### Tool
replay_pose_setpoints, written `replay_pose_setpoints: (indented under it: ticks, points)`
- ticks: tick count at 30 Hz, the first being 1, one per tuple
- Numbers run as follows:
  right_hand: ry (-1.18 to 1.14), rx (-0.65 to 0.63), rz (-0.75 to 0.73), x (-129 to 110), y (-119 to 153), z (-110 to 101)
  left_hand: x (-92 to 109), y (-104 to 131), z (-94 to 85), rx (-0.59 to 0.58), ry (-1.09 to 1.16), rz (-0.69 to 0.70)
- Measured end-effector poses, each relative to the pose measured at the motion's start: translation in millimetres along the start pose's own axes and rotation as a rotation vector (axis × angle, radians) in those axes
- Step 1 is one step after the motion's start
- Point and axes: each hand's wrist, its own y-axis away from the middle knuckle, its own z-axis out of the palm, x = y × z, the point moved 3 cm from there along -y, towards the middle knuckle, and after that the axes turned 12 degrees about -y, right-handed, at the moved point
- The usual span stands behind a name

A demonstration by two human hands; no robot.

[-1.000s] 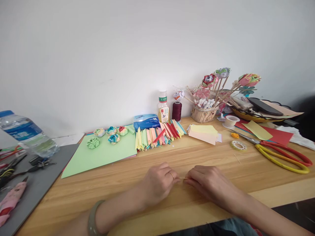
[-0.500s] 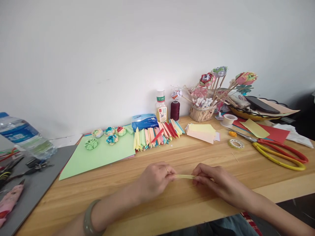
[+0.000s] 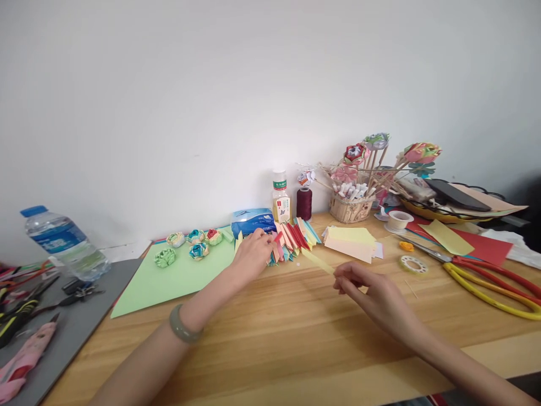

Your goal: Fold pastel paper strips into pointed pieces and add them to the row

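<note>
A thin yellow paper strip is pinched at its near end by my right hand; its far end points toward the pile. My left hand reaches over the row of folded coloured paper pieces, covering several of them. Its fingers bend down onto the pile, and what they grip, if anything, is hidden. Just behind my left hand lies a blue tissue pack. Several folded paper flowers rest on a green sheet to the left.
Scissors, a tape roll and cut paper sheets lie on the right. A basket of paper flowers, a thread spool and a small bottle stand behind. A water bottle leans at left.
My left hand has let go of the yellow strip and moved forward onto the folded pieces. My right hand still holds the strip, now slanting forward. The view has shifted slightly.
</note>
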Motion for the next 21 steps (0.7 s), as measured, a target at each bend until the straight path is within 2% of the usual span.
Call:
replay_pose_setpoints:
  ticks: [3, 7, 12, 14, 17, 21]
  points:
    - [0.108, 0.008, -0.093, -9, -13, 6, 0, -3, 6.3, 0.016, -0.073, -0.020]
    - [0.210, -0.002, -0.136, -9, -42, 24, 0, -5, 11.8, 0.072, -0.118, -0.048]
    - [0.363, -0.077, -0.177, -6, -82, 52, 2, -2, 7.8, 0.189, -0.112, -0.099]
    - [0.411, -0.105, -0.190, -4, -91, 54, 1, 3, 4.6, 0.239, -0.095, -0.122]
    - [0.490, -0.083, -0.168, 3, -96, 40, -4, 10, 2.1, 0.303, -0.061, -0.152]
    - [0.628, -0.014, -0.090, 24, -91, -3, -7, 15, 0.1, 0.350, -0.016, -0.155]
